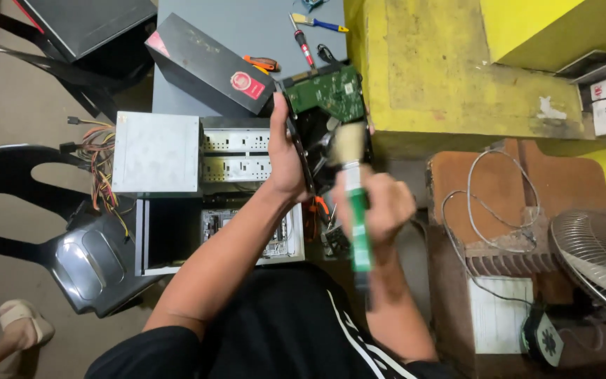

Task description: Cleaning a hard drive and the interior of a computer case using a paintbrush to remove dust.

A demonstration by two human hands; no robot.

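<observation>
Over the computer case: hands brushing hard drive.

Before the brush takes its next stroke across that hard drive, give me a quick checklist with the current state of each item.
1. Left hand grips the hard drive along its edge: ok.
2. Right hand closed on the green brush handle: ok.
3. Bristles meet the drive: ok, they lie against its dark underside.
4. Green circuit board faces the camera: ok.
5. Dust left on the drive: cannot tell.
6. Open computer case sits below the drive, so dust may fall in: not ok.
</observation>
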